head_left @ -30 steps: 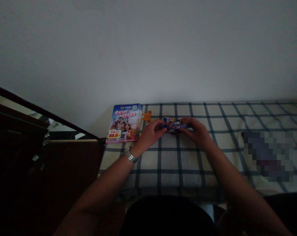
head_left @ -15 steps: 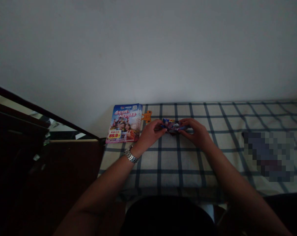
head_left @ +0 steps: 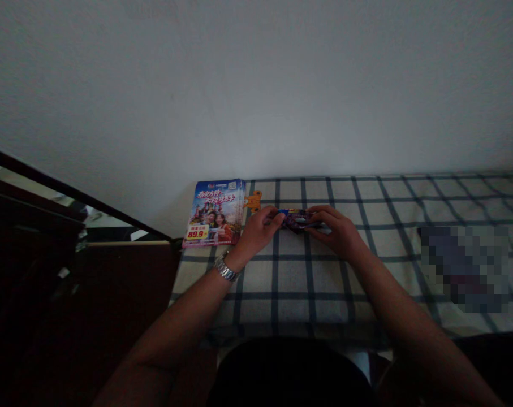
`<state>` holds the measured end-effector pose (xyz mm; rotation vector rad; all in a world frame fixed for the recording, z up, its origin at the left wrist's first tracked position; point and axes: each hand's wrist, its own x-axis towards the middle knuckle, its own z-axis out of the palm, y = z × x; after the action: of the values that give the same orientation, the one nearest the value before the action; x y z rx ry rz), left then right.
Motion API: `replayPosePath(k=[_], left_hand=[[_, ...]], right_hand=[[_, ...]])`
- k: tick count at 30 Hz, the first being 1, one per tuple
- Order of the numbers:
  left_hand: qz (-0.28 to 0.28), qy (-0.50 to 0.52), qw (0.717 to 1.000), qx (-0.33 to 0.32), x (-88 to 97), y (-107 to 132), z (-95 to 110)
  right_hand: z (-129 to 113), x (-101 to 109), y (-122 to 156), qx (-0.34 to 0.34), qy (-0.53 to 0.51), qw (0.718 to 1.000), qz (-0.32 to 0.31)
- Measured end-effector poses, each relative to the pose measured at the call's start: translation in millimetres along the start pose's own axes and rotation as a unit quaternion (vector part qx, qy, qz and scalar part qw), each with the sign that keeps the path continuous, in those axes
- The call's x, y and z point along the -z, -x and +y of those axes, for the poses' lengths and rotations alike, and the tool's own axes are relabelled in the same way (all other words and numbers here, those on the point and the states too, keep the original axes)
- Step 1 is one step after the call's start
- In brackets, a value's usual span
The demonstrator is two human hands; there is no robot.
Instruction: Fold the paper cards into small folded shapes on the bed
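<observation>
Left hand (head_left: 258, 229), right hand (head_left: 336, 232) both pinch folded glossy paper (head_left: 297, 219) against checked cloth (head_left: 290, 277); rectangular flyer stack (head_left: 216, 212) at 9 o'clock.

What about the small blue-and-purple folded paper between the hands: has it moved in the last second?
Yes: the small blue-and-purple folded paper has sunk flatter onto the blue-checked cloth and edged slightly toward the blue printed leaflet stack.

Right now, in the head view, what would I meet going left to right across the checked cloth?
Stack of flyers → left hand → folded colourful paper → right hand.
</observation>
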<state>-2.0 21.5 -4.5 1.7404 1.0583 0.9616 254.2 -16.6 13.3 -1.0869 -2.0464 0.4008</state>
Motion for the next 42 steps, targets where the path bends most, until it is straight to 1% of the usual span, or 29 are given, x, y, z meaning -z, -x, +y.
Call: replayPosePath(k=[6, 11, 13, 17, 22, 26, 33, 42], left_hand=[[0.0, 0.0, 1.0, -0.007, 0.5, 0, 1], [-0.016, 0.004, 0.999, -0.037, 3.4, 2, 7], [-0.028, -0.002, 0.999, -0.045, 4.3, 2, 10], [-0.026, -0.016, 0.997, -0.069, 4.9, 3, 12], [-0.026, -0.047, 0.995, -0.08, 4.8, 4, 12], [-0.031, -0.046, 0.995, -0.083, 4.8, 3, 12], [-0.041, -0.052, 0.996, -0.063, 5.2, 2, 9], [-0.048, -0.072, 0.995, -0.045, 4.7, 1, 15]], right_hand=[[0, 0, 0, 0.008, 0.008, 1.0, -0.006], [0, 0, 1, 0.005, 0.016, 1.0, -0.013], [0, 0, 1, 0.005, 0.019, 1.0, -0.018], [1, 1, 1, 0.012, 0.024, 0.999, -0.032], [2, 0, 1, 0.013, 0.025, 0.999, -0.024], [3, -1, 2, 0.01, 0.017, 0.999, -0.031], [6, -2, 2, -0.002, 0.017, 0.999, -0.045], [5, -2, 1, -0.023, 0.011, 0.998, -0.052]])
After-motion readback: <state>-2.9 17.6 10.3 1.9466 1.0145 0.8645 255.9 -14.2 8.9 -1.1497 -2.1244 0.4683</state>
